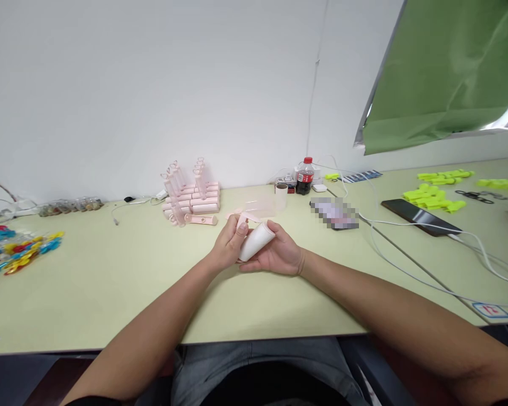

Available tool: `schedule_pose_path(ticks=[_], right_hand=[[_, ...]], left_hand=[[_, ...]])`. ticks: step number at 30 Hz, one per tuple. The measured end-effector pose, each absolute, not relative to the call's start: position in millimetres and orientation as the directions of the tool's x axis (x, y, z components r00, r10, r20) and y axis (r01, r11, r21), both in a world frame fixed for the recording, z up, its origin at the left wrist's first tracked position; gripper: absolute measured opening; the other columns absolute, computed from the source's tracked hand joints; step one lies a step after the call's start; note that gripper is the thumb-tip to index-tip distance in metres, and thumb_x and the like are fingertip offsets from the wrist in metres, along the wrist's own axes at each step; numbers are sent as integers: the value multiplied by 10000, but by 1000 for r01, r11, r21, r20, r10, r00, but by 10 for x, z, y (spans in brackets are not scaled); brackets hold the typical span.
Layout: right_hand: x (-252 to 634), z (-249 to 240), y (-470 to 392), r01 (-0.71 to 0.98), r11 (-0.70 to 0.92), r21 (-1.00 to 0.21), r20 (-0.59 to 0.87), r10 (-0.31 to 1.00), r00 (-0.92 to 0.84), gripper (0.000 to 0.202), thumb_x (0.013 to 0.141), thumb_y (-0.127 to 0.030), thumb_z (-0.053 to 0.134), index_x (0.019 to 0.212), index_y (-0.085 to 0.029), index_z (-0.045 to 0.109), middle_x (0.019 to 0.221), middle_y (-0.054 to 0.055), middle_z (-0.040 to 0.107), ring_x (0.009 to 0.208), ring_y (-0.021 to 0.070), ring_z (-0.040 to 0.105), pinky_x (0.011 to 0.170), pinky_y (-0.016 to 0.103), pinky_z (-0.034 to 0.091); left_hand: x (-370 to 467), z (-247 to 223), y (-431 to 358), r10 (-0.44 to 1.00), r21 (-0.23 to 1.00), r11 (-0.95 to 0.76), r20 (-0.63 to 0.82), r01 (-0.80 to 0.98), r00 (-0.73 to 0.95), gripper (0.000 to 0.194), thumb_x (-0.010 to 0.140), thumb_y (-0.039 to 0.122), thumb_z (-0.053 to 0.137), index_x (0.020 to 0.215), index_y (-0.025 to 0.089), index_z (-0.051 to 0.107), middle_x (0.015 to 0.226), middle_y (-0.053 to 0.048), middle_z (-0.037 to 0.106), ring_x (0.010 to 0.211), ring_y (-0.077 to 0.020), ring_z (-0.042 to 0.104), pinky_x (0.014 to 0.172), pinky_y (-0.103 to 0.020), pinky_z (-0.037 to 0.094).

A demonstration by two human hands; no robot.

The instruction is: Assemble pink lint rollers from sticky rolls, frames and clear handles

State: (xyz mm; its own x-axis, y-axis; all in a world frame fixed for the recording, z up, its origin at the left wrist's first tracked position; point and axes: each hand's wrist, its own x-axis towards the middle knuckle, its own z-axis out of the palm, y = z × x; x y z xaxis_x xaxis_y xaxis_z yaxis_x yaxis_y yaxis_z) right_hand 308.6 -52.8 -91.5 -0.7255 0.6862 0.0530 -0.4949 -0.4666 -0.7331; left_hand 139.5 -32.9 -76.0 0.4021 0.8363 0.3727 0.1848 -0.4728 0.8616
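A white roll (257, 241), like a sticky lint roller roll, lies tilted between my two hands above the table. My right hand (284, 254) cradles it from the right, with fingers beneath and the thumb at its upper end. My left hand (228, 243) closes around its left side, with a pale pink piece (250, 217) at the thumb; how the fingers share their hold is partly hidden. Just behind lies a clear plastic sleeve (260, 202). Another white roll (281, 197) stands upright near it.
Pink rolls (205, 202) are stacked by the wall, with pink handles (174, 179) standing on them. A cola bottle (305, 177), a blurred-out item (334, 213) and a black phone (421, 217) lie rightward. White cables (379, 248) cross the table (110, 287). Colourful pieces (21, 251) lie left.
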Motion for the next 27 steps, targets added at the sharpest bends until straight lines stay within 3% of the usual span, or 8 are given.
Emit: schedule_pose_path(ticks=[8,15,18,23,27], right_hand=[[3080,-906,-528,-550,-450,-704,95,707,-701,483,845,-558,509,1178,-209,536,1066,101,689,932,263,665,784,449,530],[3121,-861,-508,-549,-439,-711,118,695,-709,508,864,-544,460,1198,-168,526,1062,132,693,918,277,684,772,430,540],[3146,-818,-486,-514,-493,-702,62,677,-734,547,893,-578,377,1210,-152,508,1058,140,693,922,285,700,821,466,541],[3186,-826,-422,-451,-589,-671,-57,647,-760,656,893,-687,248,1274,-188,439,1062,131,697,892,306,724,792,502,558],[3215,-870,-378,-365,-608,-705,-123,612,-781,757,868,-753,144,1281,-178,412,995,151,717,849,339,736,697,469,574]], left_hand=[[1385,-808,-329,809,830,-526,420,185,412,472,949,627,343,1081,201,496,1071,-84,599,954,-201,595,747,-301,498],[1395,-845,-351,835,862,-492,429,122,344,495,902,682,389,1047,219,488,1060,-87,612,960,-213,609,699,-300,516],[1447,-793,-354,898,931,-357,318,79,303,474,879,688,437,986,227,472,987,-58,607,883,-192,620,603,-269,503],[1521,-649,-357,973,1000,10,-14,18,229,445,877,654,467,844,211,496,801,-12,579,642,-138,564,493,-248,450],[1532,-572,-394,964,996,86,-77,-25,254,434,866,630,513,828,198,528,760,-7,564,589,-126,536,462,-241,428]])
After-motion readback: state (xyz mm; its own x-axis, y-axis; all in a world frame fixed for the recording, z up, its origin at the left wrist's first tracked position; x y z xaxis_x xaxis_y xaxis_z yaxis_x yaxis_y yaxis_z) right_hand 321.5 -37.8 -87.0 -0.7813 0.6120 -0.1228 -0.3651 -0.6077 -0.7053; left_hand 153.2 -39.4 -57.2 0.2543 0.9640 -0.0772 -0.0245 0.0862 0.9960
